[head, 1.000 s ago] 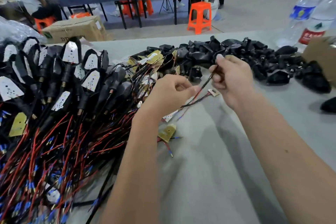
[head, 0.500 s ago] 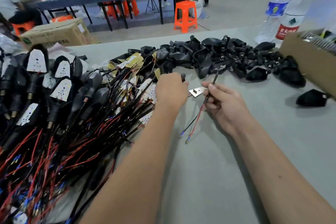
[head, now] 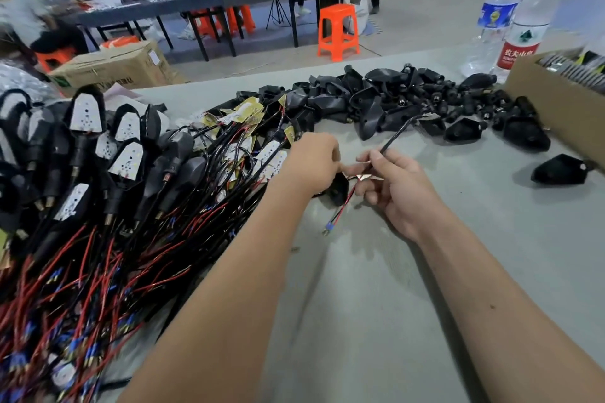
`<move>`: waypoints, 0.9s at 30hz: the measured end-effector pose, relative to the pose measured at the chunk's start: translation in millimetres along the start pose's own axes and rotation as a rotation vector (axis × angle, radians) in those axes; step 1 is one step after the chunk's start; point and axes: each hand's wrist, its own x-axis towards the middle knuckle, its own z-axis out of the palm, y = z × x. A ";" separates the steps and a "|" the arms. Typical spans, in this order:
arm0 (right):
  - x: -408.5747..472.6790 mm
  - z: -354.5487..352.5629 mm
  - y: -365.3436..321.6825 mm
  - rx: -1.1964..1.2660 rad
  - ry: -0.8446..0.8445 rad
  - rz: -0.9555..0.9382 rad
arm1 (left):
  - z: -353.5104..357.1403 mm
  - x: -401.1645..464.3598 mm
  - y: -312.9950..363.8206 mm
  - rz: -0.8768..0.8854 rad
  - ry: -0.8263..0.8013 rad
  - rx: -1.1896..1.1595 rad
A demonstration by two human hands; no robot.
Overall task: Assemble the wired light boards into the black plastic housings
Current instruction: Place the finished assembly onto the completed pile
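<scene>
My right hand (head: 397,186) pinches the black sleeved cable (head: 397,134) of one wired light board; its red and black leads (head: 340,209) hang down to a blue terminal. My left hand (head: 311,163) holds a black plastic housing (head: 339,188) just under its fingers, close beside the right hand. The small board itself is mostly hidden between the two hands. A heap of empty black housings (head: 393,101) lies beyond the hands. Loose wired boards (head: 242,127) lie left of my left hand.
Assembled units with red and black wires (head: 85,180) fill the table's left side. A cardboard box (head: 556,105) and two water bottles (head: 520,20) stand at the far right. One stray housing (head: 559,170) lies right. Grey tabletop (head: 376,304) spreads below my forearms.
My left hand now has a black housing under it, brought against the board's wires. The right hand shifted its grip along the cable, and the leads hang lower between both hands.
</scene>
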 end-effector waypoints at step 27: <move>-7.9 11.0 6.6 0.162 -0.029 -0.087 | 17.7 -103.1 -39.7 -0.293 0.856 -0.569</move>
